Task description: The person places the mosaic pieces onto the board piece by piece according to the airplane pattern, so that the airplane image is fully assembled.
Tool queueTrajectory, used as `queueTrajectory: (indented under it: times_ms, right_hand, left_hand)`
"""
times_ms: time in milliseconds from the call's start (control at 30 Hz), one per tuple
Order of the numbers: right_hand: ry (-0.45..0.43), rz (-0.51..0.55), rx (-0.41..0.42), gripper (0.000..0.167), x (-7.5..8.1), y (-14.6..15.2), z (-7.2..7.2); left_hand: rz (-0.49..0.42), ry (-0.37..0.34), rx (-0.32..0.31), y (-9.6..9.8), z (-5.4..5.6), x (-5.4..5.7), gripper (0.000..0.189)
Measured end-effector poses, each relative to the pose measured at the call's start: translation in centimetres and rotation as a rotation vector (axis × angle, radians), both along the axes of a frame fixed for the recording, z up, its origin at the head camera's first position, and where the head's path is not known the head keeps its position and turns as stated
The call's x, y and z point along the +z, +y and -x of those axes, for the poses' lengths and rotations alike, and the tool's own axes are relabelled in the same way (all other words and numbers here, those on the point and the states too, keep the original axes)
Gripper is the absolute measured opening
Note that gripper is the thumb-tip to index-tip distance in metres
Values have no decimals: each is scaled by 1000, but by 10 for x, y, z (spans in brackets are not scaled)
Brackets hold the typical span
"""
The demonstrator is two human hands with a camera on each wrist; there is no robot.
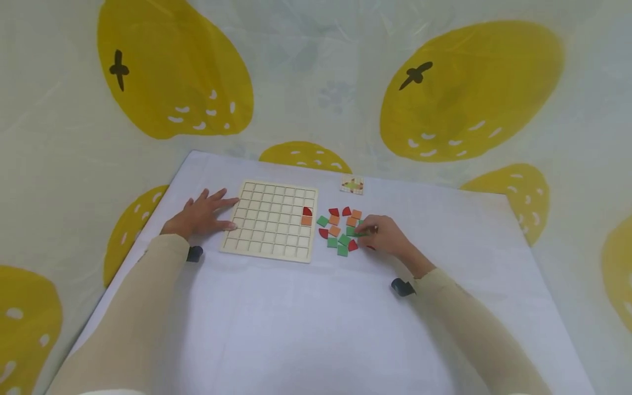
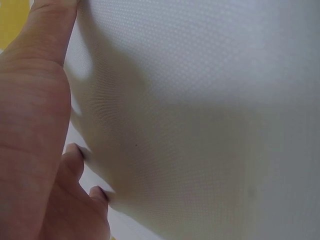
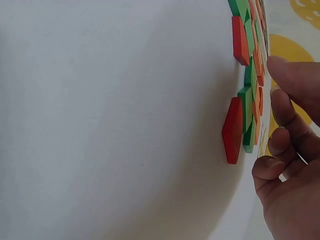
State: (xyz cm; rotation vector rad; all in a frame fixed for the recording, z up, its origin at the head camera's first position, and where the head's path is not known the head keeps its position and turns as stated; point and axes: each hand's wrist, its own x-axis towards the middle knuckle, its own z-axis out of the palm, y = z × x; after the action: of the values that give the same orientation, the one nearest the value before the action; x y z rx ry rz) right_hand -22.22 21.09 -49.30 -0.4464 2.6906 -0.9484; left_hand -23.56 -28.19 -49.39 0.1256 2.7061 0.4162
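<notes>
Closest in, two beige sleeves (image 1: pixel 474 323) slant across the white desk (image 1: pixel 296 329), a small black device (image 1: pixel 402 287) at each wrist. And here's the right hand (image 1: pixel 385 236), low at the right side of the loose tiles (image 1: pixel 344 240), fingers (image 3: pixel 279 140) curled in, thumb and forefinger close together! Green shows right by the tips, but whether they have hold of a tile or merely sit in front of one, there's no telling from these angles. A red tile (image 1: pixel 371 248) peeks out just below that hand.

Across to the left hand (image 1: pixel 197 215): fingers spread wide, gripping nothing, forefinger and thumb touching the left edge of the board (image 1: pixel 266 233). The board lies flat between the hands, a pale grid, and two pieces sit in its right-hand column: an orange square (image 1: pixel 306 220), and directly beyond it a red quarter-round (image 1: pixel 307 211).

Between board and right hand, what a scatter: green, orange and red, several touching, one green square (image 1: pixel 322 221) just beside the board's edge.

Farther out, past the tiles, lies a small patterned card (image 1: pixel 352 185). And at the very back, a pale backdrop (image 1: pixel 306 82) with big yellow fruit shapes (image 1: pixel 474 99)!
</notes>
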Motion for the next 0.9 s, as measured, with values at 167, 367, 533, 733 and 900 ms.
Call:
queueTrajectory:
  times_ms: [167, 367, 533, 733, 900]
  right_hand:
    - [-29, -2, -44, 22, 0, -7, 2]
    - [-52, -1, -120, 23, -3, -14, 7]
    - [-5, 13, -129, 20, -6, -23, 13]
    - [-12, 64, -156, 24, -7, -34, 16]
    - [-40, 72, -151, 26, -11, -50, 15]
  left_hand:
    - [-5, 13, 0, 0, -1, 0, 92]
    - [-4, 8, 0, 1, 0, 1, 90]
    - [-8, 4, 7, 1, 0, 0, 90]
    - [-12, 6, 15, 2, 1, -1, 90]
    - [-5, 5, 19, 1, 1, -1, 91]
